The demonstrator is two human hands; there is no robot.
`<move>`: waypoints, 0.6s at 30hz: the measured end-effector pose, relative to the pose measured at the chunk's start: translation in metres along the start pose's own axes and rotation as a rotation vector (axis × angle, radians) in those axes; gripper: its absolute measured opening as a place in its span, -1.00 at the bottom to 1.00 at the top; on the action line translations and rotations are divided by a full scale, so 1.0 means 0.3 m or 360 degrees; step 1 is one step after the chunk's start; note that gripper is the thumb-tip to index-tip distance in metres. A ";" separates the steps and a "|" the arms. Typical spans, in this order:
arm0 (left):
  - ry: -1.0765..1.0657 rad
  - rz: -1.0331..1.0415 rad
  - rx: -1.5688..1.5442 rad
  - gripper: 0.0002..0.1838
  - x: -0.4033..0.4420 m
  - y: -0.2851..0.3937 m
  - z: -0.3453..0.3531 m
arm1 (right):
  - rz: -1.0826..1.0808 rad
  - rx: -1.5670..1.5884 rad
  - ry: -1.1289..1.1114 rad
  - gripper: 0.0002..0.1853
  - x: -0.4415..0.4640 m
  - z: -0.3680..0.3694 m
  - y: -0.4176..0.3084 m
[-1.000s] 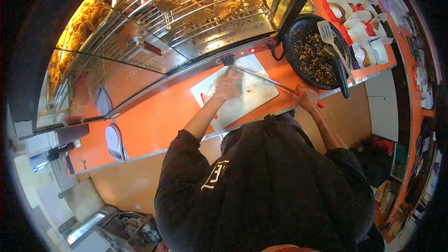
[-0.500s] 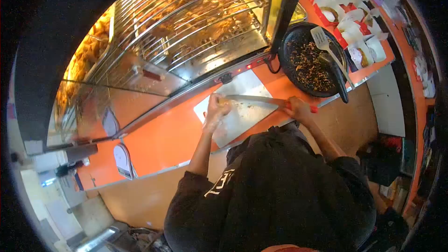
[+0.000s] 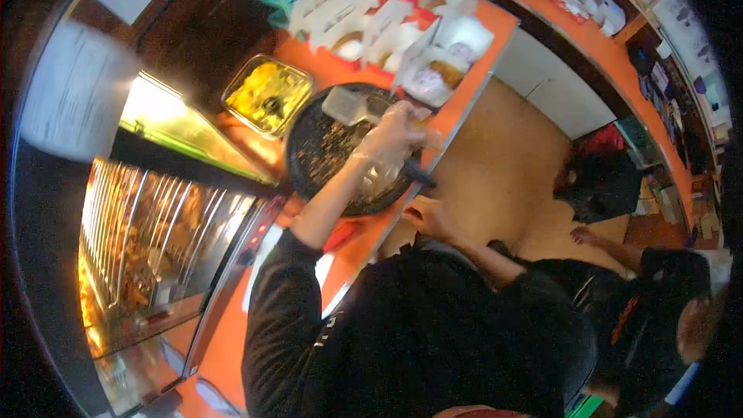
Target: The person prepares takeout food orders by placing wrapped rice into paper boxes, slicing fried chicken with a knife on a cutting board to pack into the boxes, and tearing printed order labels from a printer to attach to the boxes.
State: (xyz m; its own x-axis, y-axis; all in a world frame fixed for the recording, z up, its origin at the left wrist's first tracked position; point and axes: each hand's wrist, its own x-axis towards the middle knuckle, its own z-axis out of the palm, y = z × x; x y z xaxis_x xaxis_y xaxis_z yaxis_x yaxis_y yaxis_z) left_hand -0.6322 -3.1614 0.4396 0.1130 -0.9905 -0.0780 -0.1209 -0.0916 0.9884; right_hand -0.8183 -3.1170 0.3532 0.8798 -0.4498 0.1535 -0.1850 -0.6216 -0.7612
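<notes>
My left hand [image 3: 393,141], in a clear plastic glove, reaches across the black pan [image 3: 298,162] towards the open boxes. Its fingers are bent and blurred around something I cannot make out. Beneath and beside that hand is a spatula [image 3: 347,107] lying over dark crumbly bits in the pan. My right hand [image 3: 430,219] is near the counter's front edge, loosely closed, with nothing visible in it. The knife's red handle [image 3: 340,236] lies by the white cutting board [image 3: 263,259], which my left arm partly covers.
Open red-and-white boxes [image 3: 387,39] with wrapped food stand behind the pan. A metal tray of yellow food [image 3: 269,94] sits to its left. The heated display cabinet [image 3: 166,240] is at left. A co-worker [image 3: 650,302] is close on my right.
My view has swung right. My left hand has gone from the cutting board to above the pan, beside the boxes. My right hand has let go of the knife. A co-worker now shows more fully.
</notes>
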 end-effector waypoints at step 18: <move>0.0140 -0.0144 -0.0231 -0.38 0.977 -0.240 0.153 | 0.0762 -0.0055 0.0361 -0.79 -0.027 -0.741 0.609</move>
State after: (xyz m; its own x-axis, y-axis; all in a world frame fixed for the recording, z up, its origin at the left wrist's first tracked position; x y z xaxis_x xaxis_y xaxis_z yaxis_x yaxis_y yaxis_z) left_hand -0.6358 -3.4497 0.3395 0.2037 -0.9655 -0.1621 0.0363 -0.1580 0.9868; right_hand -0.9567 -3.3697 0.3529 0.5770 -0.8137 -0.0709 -0.5607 -0.3315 -0.7588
